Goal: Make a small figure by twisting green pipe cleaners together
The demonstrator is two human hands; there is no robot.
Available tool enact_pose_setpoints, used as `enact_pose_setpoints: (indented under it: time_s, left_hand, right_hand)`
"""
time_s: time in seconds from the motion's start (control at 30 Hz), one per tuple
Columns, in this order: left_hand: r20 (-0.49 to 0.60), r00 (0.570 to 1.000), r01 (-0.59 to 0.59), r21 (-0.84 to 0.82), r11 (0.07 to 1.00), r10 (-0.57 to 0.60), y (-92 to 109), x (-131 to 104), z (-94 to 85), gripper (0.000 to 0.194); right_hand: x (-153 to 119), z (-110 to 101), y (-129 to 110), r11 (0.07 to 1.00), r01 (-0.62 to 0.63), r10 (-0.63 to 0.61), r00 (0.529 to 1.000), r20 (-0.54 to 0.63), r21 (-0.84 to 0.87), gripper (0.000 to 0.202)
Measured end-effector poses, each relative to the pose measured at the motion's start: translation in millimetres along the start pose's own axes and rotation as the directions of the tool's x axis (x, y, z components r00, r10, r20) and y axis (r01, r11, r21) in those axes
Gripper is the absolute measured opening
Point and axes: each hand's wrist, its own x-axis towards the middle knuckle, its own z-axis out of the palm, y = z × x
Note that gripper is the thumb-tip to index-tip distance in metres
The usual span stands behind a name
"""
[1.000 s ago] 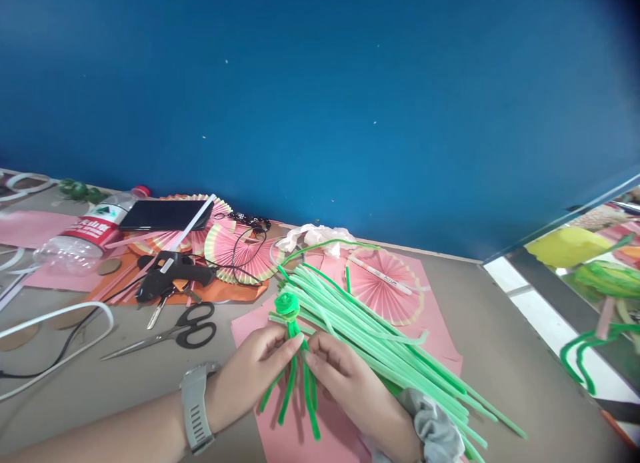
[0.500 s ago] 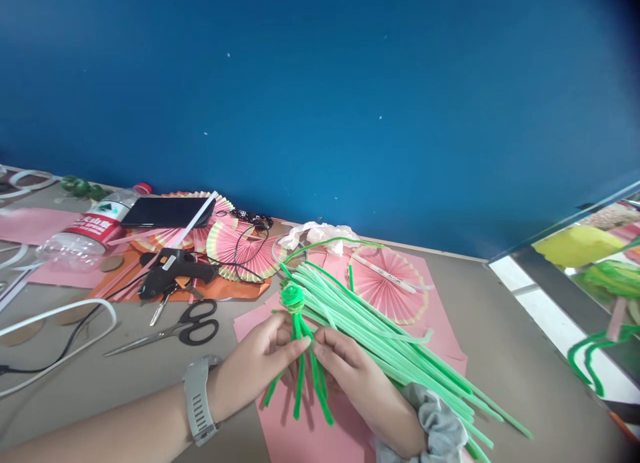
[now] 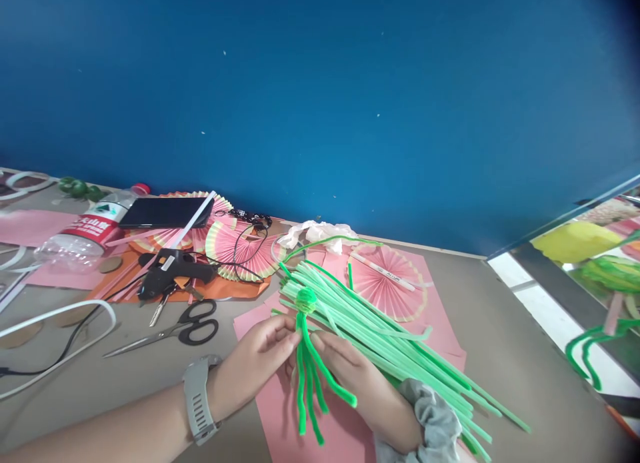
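Blue wall (image 3: 300, 103), grey tabletop (image 3: 487, 310) | far left: bottle (image 3: 73, 251), red Chinese-lettered label (image 3: 93, 228) | near: left hand (image 3: 263, 350) pinching pipe-cleaner piece (image 3: 307, 300); right hand (image 3: 367, 386), hold unclear

Left of the left hand (image 3: 263, 356), black-handled metal scissors (image 3: 177, 328); beyond them, a black plastic glue gun (image 3: 173, 271); beyond the right hand (image 3: 357, 370), long pale-green fuzzy stems (image 3: 370, 333) on pink paper (image 3: 443, 330).

Green ball head (image 3: 307, 299) shifted right: was above the fingers of the left hand (image 3: 255, 360), now above the gap between both sets of fingertips. Thumb tips spread apart. One green stem (image 3: 336, 386) swung out, now crossing in front of the right hand (image 3: 367, 383); before, it hung below the fingertips.
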Motion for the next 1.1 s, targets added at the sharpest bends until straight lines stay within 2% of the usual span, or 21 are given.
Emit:
enact_pose_setpoints:
  time_s: [0.13,0.4,0.6,0.83,1.1]
  left_hand:
    - [0.032,0.999,-0.003,-0.008,1.0,0.003,-2,-1,1.2,0.017]
    - [0.007,1.0,-0.019,0.013,1.0,0.019,1,-3,2.7,0.019]
    - [0.004,0.999,-0.032,0.018,0.999,0.031,-1,-2,2.9,0.016]
    - [0.011,0.999,-0.03,0.042,0.999,0.03,-7,-2,2.9,0.017]
    - [0.004,0.999,-0.055,0.103,0.993,0.054,-3,-3,2.1,0.017]
  right_hand:
    - [1,0,0,0.999,0.013,-0.013,1.0,0.005,-0.038,0.04]
    - [0,1,-8,0.996,-0.009,0.013,0.999,0.038,-0.088,0.039]
    - [2,-4,-5,0.99,0.034,-0.028,0.999,0.046,-0.139,0.038]
    - [-5,-3,-10,0.981,0.039,-0.031,0.998,0.047,-0.189,0.027]
    - [-4,-4,-6,0.977,0.033,-0.018,0.997,0.077,-0.21,0.018]
